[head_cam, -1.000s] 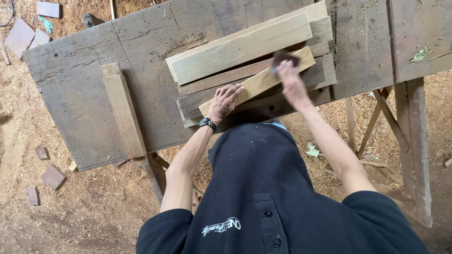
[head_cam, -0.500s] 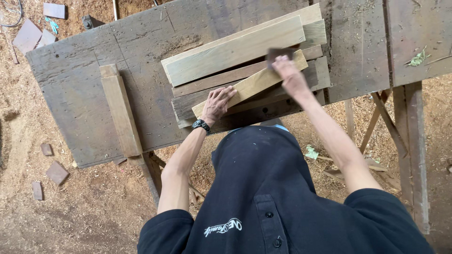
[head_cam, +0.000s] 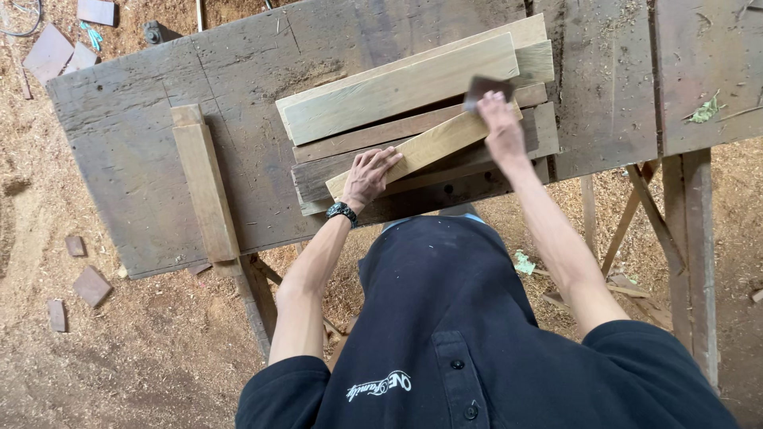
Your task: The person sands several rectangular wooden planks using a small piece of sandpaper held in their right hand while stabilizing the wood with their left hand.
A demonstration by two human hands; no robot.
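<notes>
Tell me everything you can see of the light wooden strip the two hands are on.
The light wooden strip is a narrow, pale, straight-edged piece of bare timber with visible grain. It lies flat and slanted on top of the stacked darker boards on the worn workbench. The left hand presses flat on its near end. The right hand holds a dark sanding pad against its far end.

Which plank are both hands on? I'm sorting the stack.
The narrow pale plank lying slanted atop the dark boards; left hand presses its near end, right hand its far end.

Pale yellow plank [head_cam: 421,149], dark brown sanding pad [head_cam: 486,86], weathered grey workbench [head_cam: 159,119].
</notes>
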